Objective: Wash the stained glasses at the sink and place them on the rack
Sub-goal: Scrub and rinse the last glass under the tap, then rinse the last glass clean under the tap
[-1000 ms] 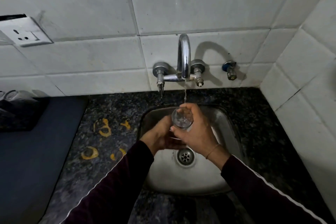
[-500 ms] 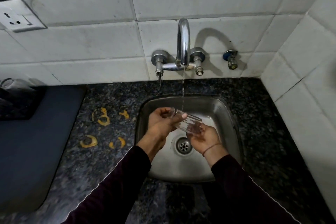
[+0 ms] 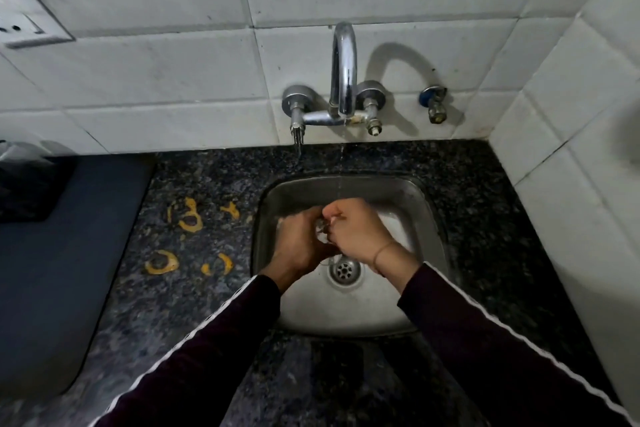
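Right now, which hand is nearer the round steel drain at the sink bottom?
Right. The right hand sits just above the round steel drain, its wrist beside it. The left hand is further to the drain's left.

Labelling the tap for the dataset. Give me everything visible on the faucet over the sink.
The faucet is wall-mounted on the white tiles, chrome-looking metal, with a tall gooseneck spout that arches up and curves back down. A horizontal body joins two round wall flanges; a small handle hangs below the left one and a stub fitting below the right. Whitish crust marks the body near the right joint. A thin water stream falls from it into the steel sink. Neither hand touches it.
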